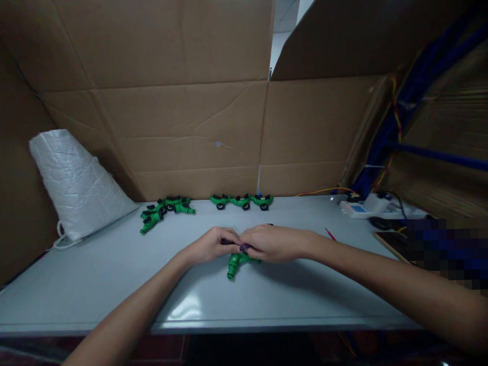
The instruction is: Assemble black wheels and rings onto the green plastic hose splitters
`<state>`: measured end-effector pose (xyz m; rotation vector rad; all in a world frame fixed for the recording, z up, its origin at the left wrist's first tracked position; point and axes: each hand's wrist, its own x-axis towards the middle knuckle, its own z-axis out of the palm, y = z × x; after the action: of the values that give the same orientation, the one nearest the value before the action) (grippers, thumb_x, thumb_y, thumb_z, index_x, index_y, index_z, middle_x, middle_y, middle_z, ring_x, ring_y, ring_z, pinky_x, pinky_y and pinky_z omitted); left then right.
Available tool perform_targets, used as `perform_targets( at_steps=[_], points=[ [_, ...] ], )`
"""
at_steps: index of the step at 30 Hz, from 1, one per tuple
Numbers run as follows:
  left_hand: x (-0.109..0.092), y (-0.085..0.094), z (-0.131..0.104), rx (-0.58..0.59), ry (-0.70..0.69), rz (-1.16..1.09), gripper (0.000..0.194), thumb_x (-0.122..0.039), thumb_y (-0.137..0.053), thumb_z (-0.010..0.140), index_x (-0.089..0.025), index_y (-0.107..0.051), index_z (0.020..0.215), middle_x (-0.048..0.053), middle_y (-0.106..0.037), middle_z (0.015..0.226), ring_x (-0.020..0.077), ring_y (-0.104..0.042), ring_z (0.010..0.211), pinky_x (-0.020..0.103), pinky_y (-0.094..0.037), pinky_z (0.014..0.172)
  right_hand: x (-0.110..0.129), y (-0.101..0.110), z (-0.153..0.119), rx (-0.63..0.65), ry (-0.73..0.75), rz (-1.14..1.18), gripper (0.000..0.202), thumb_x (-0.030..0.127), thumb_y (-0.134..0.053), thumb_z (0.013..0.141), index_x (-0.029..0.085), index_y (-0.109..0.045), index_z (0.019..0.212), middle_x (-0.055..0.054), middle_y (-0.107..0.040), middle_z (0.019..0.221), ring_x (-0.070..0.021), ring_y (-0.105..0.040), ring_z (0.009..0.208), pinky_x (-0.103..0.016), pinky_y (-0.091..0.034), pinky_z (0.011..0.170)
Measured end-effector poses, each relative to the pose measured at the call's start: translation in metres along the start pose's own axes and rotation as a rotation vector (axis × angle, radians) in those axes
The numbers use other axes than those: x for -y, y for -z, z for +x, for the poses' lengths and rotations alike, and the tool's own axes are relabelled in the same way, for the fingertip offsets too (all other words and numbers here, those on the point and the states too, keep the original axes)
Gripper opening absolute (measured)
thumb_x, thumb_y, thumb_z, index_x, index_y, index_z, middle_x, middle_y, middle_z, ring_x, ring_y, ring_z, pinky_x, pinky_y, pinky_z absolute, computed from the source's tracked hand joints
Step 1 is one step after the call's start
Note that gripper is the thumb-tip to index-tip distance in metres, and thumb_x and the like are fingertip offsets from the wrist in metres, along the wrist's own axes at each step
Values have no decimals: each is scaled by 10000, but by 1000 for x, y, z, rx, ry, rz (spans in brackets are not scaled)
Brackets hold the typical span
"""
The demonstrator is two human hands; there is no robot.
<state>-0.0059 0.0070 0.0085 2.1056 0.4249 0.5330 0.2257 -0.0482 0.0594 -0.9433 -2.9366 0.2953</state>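
My left hand (211, 246) and my right hand (273, 242) meet over a green toy piece (233, 265) on the grey-white table. The piece looks like a small toy vehicle with a ribbed, rounded end that points toward me. My left fingers close around its dark upper part. My right fingertips are pinched at a small dark purple bit (244, 247), whose kind I cannot make out. Most of the green toy is hidden beneath my hands. Beyond them lie a row of green toy vehicles (241, 202) with black wheels and a loose group of similar green toys (167, 209).
At the left stands a white wrapped bundle (74, 183). A red pen-like stick (330, 234) lies right of my hands. A white power strip (359, 208) with cables and a dark tray-like object (394, 246) sit farther right. Cardboard walls (186, 126) enclose the table (111, 289).
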Motion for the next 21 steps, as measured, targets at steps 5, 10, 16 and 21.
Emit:
perform_targets(
  at_steps=[5,10,16,21],
  points=[
    [6,-3,1,-11,14,-68,379,-489,-739,935,-132,-836,1013,93,-723,962,194,-665,921,273,-512,867,2,11,0,12,46,34,143,165,-537,996,153,-679,995,-94,-708,941,-202,-628,822,-285,-443,765],
    [7,-5,2,10,26,-106,370,-479,-747,933,-135,-841,1030,97,-723,978,201,-663,944,287,-507,887,-5,16,2,69,143,50,125,114,-545,960,164,-659,975,-78,-686,930,-187,-592,798,-269,-422,732],
    [3,-3,2,43,21,-98,353,-458,-745,938,-145,-841,1071,104,-737,1032,220,-668,993,309,-502,931,-10,18,6,111,157,52,119,160,-546,978,180,-663,968,-65,-685,923,-176,-579,771,-257,-392,688],
    [-1,-3,2,39,32,-87,345,-461,-747,934,-140,-847,1011,91,-735,979,215,-666,965,297,-501,915,-8,23,10,161,170,7,121,127,-580,931,181,-682,968,-59,-706,902,-168,-578,733,-252,-362,650]
  ],
)
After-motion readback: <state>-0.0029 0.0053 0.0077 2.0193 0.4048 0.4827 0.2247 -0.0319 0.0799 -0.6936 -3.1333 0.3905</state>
